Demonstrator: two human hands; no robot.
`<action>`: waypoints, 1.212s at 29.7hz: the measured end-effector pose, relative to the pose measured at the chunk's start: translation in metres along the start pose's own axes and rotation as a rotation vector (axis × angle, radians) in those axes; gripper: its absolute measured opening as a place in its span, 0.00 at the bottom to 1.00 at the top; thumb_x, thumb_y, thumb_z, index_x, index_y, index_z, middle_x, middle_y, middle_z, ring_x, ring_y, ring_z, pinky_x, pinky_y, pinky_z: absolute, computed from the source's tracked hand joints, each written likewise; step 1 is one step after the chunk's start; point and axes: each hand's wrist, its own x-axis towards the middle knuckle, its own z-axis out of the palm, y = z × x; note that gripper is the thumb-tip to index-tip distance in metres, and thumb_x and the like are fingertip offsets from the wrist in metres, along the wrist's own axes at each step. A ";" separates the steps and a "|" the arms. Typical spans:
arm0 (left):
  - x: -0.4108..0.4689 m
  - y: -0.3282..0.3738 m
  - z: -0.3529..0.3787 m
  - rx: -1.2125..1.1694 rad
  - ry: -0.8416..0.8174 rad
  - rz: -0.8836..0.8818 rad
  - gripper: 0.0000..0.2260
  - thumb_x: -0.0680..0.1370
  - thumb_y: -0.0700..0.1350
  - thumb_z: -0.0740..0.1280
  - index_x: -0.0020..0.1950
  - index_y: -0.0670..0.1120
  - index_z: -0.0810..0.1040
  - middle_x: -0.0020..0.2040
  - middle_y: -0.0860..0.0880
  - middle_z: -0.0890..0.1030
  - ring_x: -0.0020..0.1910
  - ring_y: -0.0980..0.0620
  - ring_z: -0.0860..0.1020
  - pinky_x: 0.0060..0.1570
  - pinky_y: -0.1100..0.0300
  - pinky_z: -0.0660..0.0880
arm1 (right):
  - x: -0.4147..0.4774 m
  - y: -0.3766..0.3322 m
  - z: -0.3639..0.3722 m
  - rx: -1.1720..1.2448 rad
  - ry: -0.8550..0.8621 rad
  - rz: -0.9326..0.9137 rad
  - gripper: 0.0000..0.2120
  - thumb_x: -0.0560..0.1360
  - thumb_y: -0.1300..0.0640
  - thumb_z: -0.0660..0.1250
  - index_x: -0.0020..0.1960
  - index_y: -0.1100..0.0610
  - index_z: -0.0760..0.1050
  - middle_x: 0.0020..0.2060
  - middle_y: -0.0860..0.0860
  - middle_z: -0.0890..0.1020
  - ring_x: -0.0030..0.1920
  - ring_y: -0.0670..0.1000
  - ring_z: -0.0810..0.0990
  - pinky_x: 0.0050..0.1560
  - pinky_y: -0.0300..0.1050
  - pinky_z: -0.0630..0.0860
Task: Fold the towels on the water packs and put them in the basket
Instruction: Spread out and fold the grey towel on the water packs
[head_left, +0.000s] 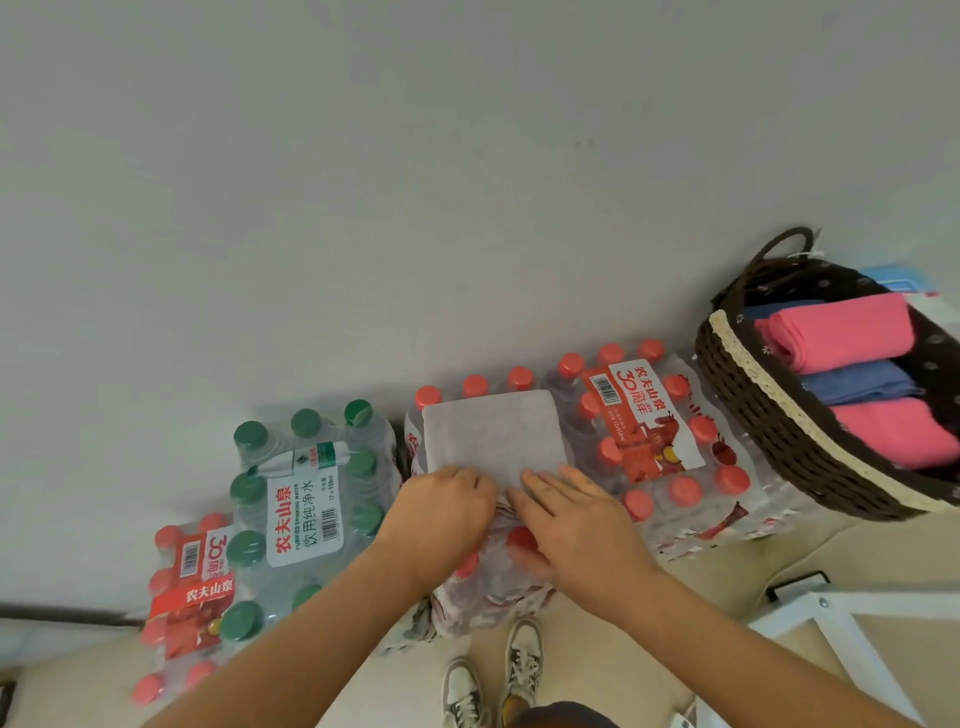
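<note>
The white towel (493, 434) lies folded into a flat square on top of the middle water pack (498, 587), the one with red caps. Both hands are at its near edge. The left hand (441, 512) has its fingers bent down over that edge and seems to pinch it. The right hand (576, 525) lies flat with its fingers straight, pressing the cloth. The towel looks soft, light and floppy. It will likely flop open if lifted by one corner, so it is best to slide a hand under it and keep the other on top. The caps under it make a bumpy top, so the fold may slip a little. The basket (769, 426) is to the right, past another red-capped pack (654, 415). It already holds pink towels (841, 332) and a blue towel (857, 382) side by side, so there is probably not much room left in it. Its rim stands higher than the packs, so the towel has to go up and over. The way to the right looks open. A green-capped pack (306, 499) sits to the left, and the wall is close behind.
</note>
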 end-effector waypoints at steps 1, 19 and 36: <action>0.003 -0.005 -0.005 -0.046 -0.025 -0.019 0.11 0.59 0.44 0.75 0.33 0.47 0.73 0.28 0.49 0.76 0.26 0.48 0.76 0.21 0.60 0.70 | 0.000 0.002 -0.002 -0.003 0.016 -0.001 0.22 0.68 0.43 0.66 0.55 0.56 0.81 0.53 0.54 0.84 0.50 0.52 0.83 0.62 0.51 0.73; -0.038 0.015 0.014 -0.245 0.180 -0.053 0.11 0.72 0.45 0.58 0.50 0.48 0.76 0.47 0.50 0.80 0.46 0.51 0.78 0.50 0.62 0.74 | -0.009 0.003 -0.022 0.151 -0.087 -0.027 0.08 0.74 0.52 0.58 0.49 0.52 0.73 0.42 0.48 0.79 0.42 0.49 0.80 0.62 0.45 0.64; 0.016 -0.021 -0.011 -0.449 -0.103 -0.288 0.12 0.82 0.51 0.54 0.56 0.45 0.71 0.53 0.47 0.75 0.48 0.47 0.75 0.48 0.52 0.72 | 0.021 0.030 -0.026 0.591 -0.117 0.468 0.12 0.80 0.47 0.58 0.53 0.55 0.74 0.46 0.50 0.79 0.45 0.51 0.75 0.42 0.47 0.69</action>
